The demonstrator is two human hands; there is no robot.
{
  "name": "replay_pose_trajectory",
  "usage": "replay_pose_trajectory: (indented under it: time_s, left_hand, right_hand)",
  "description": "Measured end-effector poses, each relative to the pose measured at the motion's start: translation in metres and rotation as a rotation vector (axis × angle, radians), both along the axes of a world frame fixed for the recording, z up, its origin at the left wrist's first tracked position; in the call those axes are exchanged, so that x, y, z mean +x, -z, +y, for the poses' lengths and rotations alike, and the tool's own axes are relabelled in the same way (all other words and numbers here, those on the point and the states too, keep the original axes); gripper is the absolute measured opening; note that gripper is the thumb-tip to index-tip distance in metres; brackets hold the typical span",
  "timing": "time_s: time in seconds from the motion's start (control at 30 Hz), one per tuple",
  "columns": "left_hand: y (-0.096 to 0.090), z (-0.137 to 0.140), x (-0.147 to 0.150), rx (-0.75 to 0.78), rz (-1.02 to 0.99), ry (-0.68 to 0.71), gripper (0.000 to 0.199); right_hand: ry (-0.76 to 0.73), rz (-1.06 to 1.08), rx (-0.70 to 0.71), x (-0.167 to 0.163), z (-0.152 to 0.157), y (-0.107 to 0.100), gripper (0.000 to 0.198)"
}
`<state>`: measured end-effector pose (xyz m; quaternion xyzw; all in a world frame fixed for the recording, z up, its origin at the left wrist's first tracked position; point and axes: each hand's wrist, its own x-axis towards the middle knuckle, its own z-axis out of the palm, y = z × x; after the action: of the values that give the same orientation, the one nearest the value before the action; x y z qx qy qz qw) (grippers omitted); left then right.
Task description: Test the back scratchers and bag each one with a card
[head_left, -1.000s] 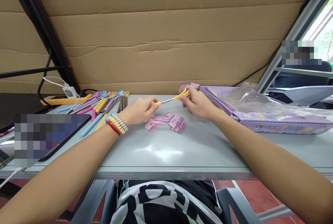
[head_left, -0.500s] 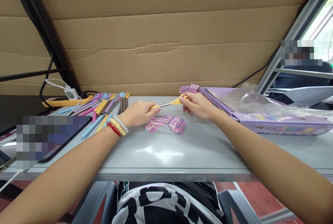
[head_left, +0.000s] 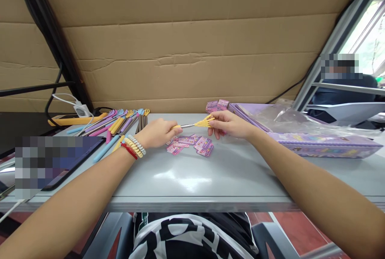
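A yellow telescopic back scratcher [head_left: 188, 125] with a metal shaft is held level between my two hands, above the grey table. My left hand [head_left: 159, 132], with coiled bands and a red string at its wrist, is closed around the handle end. At the other end, my right hand [head_left: 227, 124] pinches the yellow claw tips between thumb and fingers. Beneath them lie several small pink and purple printed cards [head_left: 204, 145] in loose overlapping groups. More back scratchers [head_left: 116, 124] in blue, purple, pink and yellow lie in a pile to the left of my left hand.
A purple printed box [head_left: 325, 144] with clear plastic film [head_left: 279, 116] over it stands on the right. Beside its far left corner are more pink cards [head_left: 217, 105]. A tablet [head_left: 72, 162] and a white charger [head_left: 82, 109] are on the left. Cardboard [head_left: 192, 38] walls the back.
My right hand has come down slightly and its fingers have shifted outward on the claw, so more of the claw shows. The scratcher is more level. My left hand keeps its hold.
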<state>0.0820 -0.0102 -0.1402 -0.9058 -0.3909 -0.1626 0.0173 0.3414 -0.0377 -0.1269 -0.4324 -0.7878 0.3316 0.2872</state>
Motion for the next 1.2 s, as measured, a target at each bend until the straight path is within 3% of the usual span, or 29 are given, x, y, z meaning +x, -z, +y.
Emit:
replay_pose_trajectory:
  time_s: [0.27,0.37,0.57,0.87,1.07,1.2]
  left_hand:
    - [-0.004,0.001,-0.003,0.056,-0.013,0.051,0.03]
    - [-0.009,0.005,-0.009,0.046,-0.027,0.068,0.033]
    - [-0.009,0.007,-0.013,0.046,-0.034,0.095,0.043]
    - [-0.006,0.001,-0.001,0.019,0.09,0.106,0.045]
    - [-0.009,-0.006,0.003,-0.008,0.099,0.107,0.048]
    - [-0.009,-0.006,0.0,0.072,0.135,0.08,0.047]
  right_hand:
    - [0.235,-0.222,0.088,0.0,0.006,0.006,0.004]
    - [0.186,-0.199,0.031,0.001,0.002,0.001,0.006]
    - [0.017,-0.03,-0.08,0.001,0.001,0.001,0.03]
    - [-0.012,0.236,-0.001,-0.009,0.008,0.014,0.047]
    - [-0.043,0.242,0.012,-0.009,0.002,0.006,0.047]
    - [-0.019,0.139,0.099,-0.012,-0.003,0.003,0.043]
